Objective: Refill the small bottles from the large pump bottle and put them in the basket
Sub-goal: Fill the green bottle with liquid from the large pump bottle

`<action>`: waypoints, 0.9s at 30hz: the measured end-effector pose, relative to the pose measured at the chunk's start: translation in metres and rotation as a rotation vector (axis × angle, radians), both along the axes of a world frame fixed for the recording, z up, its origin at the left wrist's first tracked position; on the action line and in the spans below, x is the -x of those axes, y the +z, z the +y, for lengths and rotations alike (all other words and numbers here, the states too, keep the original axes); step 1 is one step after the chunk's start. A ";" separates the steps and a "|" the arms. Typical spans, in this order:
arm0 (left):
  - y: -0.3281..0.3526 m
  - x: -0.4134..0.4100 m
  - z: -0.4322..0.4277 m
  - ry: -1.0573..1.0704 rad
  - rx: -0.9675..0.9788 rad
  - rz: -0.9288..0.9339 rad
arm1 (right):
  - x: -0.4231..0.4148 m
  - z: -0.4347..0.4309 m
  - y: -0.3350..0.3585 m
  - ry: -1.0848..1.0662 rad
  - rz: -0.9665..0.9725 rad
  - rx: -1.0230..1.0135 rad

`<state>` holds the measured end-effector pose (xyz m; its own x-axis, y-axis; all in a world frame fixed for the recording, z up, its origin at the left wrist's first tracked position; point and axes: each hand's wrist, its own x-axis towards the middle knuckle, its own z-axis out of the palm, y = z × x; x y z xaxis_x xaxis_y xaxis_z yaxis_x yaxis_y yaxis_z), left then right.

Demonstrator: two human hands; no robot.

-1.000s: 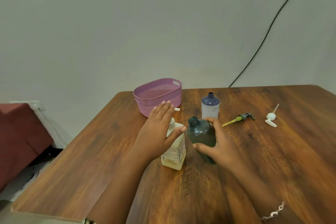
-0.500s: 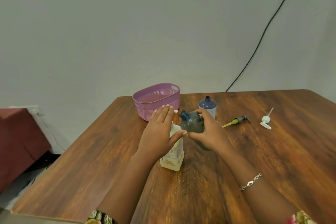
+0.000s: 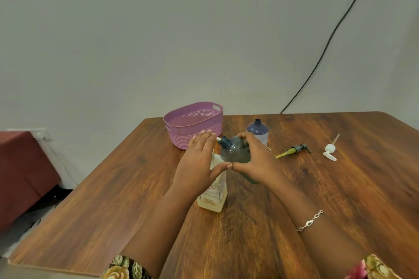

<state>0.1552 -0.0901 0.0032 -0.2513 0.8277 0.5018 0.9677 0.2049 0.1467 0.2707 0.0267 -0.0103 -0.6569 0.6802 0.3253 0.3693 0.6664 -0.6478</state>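
Two small bottles are in view, and neither is in the purple basket (image 3: pixel 179 137), which sits left of centre near the far edge of the table (image 3: pixel 340 188). What has changed within the last second is the dark grey bottle (image 3: pixel 235 152) at the middle of the frame. A second ago we held it upright beside the large pump bottle (image 3: pixel 215 192), mouth to the ceiling. Half a second ago it was leaning. Now it is tipped well over to the left, with its open neck brought up to the white nozzle (image 3: pixel 218 139) that pokes out from under our left hand.

Our right hand (image 3: pixel 258 161) grips the grey bottle round its body, fingers curled over the top and thumb beneath. Our left hand (image 3: pixel 199 161) has kept its place throughout, fingers straight and together, laid flat across the pump head and holding nothing. We cannot tell whether the nozzle tip is inside the neck or only touching its rim, nor whether any liquid is running.

We judge that the line-up is done and the first press comes next, so filling of the first bottle is only starting. The second small bottle (image 3: pixel 258 130), blue-topped and uncapped, waits upright just behind the right hand. A green-stemmed pump top (image 3: pixel 292 149) and a white pump top (image 3: pixel 330 152) lie right of centre, so capping is still to come.
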 end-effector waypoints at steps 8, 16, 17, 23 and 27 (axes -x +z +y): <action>0.006 0.004 0.000 0.050 0.067 0.072 | -0.004 0.003 0.008 0.012 -0.049 -0.044; 0.002 -0.005 -0.005 0.104 0.095 0.086 | 0.000 0.004 0.004 0.019 -0.047 -0.053; 0.001 -0.005 -0.005 0.089 0.079 0.079 | 0.001 0.005 0.005 0.020 -0.048 -0.055; -0.002 -0.001 -0.002 0.059 0.070 0.113 | 0.006 0.004 0.003 0.022 -0.079 -0.080; -0.005 0.000 -0.006 0.037 0.078 0.084 | 0.008 0.002 0.000 0.021 -0.083 -0.083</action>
<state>0.1552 -0.0962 -0.0013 -0.2420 0.8560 0.4568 0.9676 0.2480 0.0479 0.2627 0.0287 -0.0101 -0.6978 0.6389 0.3240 0.4043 0.7245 -0.5582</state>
